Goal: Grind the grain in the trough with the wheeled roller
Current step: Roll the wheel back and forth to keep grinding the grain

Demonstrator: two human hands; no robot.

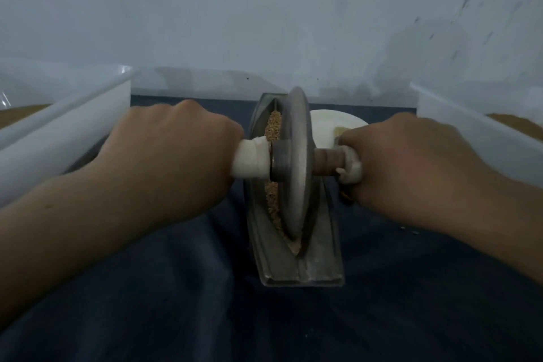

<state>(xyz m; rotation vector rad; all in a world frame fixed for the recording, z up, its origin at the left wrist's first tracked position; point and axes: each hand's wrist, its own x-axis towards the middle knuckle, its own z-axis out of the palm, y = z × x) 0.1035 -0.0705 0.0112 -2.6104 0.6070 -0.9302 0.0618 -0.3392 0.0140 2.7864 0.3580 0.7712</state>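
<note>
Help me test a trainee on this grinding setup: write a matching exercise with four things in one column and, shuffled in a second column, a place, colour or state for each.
Things
1. wheeled roller
2. grain
3. white dish
4. cloth

Descriptions
A. dark blue, spread under the trough
B. tan, lying in the groove
C. beyond the right hand, partly hidden by it
D. upright, one handle gripped by the left hand, the other by the right

Pairs: 1-D, 2-B, 3-C, 4-A
</note>
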